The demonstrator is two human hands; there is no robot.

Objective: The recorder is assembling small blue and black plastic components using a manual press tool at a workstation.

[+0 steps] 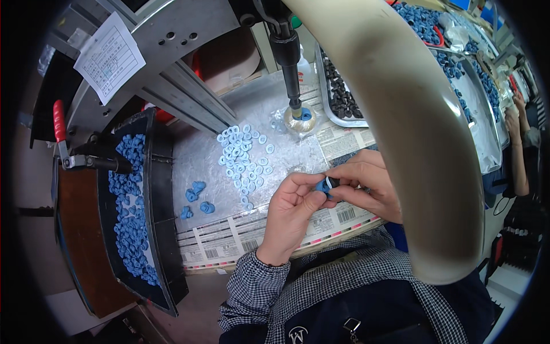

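Note:
My left hand [292, 213] pinches a small blue molded part [322, 188] between thumb and fingers, near the front of the metal work plate [195, 166]. On that part sits a white ring edge, with a black piece [334, 183] at its right side. The fingertips of my right hand [366, 182] close on this black piece. Past my hands lie many loose pale blue rings [240, 150]. Several blue molded parts [207, 207] rest farther left on the plate. A black tool shaft [290, 69] points down at a round holder [299, 122] with a blue part in it.
At the left stands a black bin [150, 189] full of blue parts. A thick beige curved tube [412, 114] hangs over the right side. Behind it is a metal tray [349, 122] of black pieces. Farther right are more blue parts [421, 23] and another person's arm [518, 149].

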